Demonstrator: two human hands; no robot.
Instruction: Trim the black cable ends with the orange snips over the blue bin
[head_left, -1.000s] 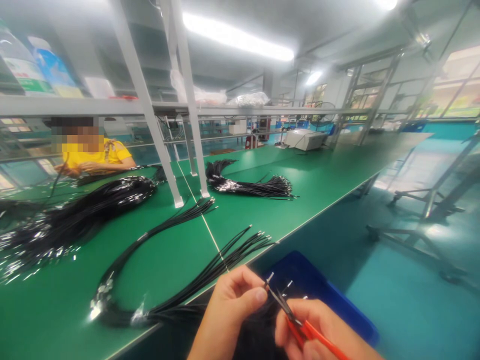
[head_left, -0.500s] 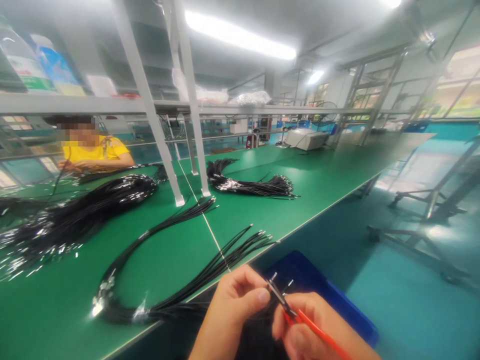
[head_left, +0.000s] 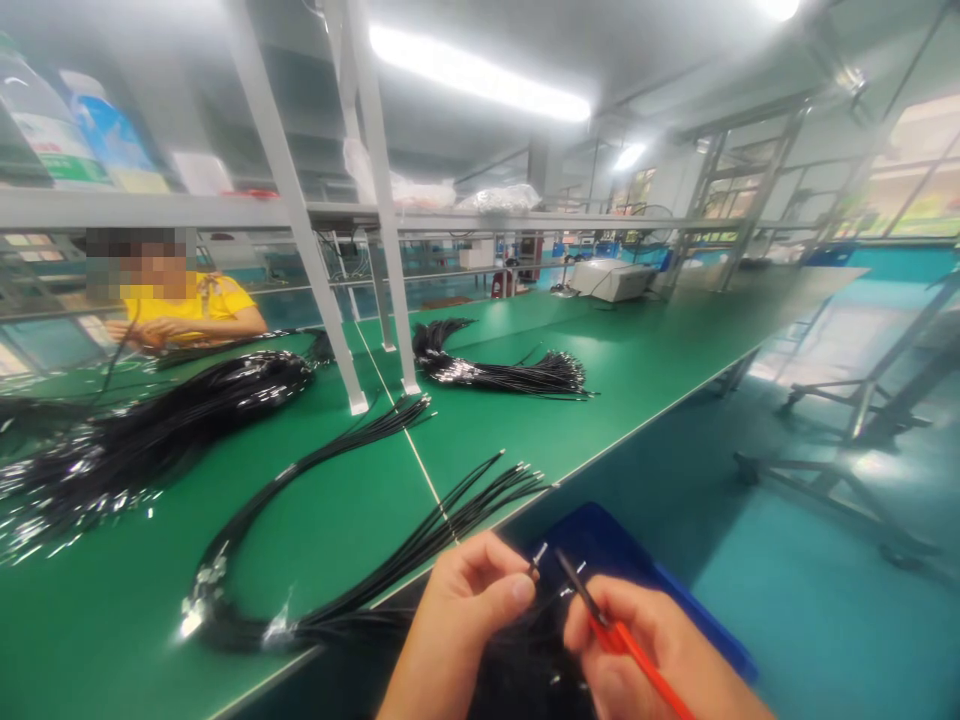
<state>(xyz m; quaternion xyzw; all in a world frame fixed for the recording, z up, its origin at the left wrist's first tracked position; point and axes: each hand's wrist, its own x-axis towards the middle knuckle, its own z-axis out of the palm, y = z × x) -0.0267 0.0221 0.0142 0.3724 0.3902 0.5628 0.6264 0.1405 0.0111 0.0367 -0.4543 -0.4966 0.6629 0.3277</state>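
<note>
My left hand (head_left: 480, 600) pinches a black cable (head_left: 534, 566) whose pale metallic tip sticks up past the fingers. Just to its right, my right hand (head_left: 637, 640) is closed around a red-handled cutting tool (head_left: 622, 638), with its dark jaws pointing up and left, a small gap away from the cable tip. Behind my hands a bundle of black cables (head_left: 255, 505) curves in a loop on the green table (head_left: 600, 420), tied with clear wrap, its near ends reaching the table edge.
Below the edge is a blue bin (head_left: 697, 620) with dark cables in front. More cable bundles (head_left: 502, 370) lie farther back, with a large one (head_left: 172, 410) at left. Metal shelf posts (head_left: 394, 220) rise from the table. Across it sits a person in yellow (head_left: 202, 305).
My right hand has drawn the red-handled tool a little to the right, off the cable by my left fingers. The left hand has barely moved.
</note>
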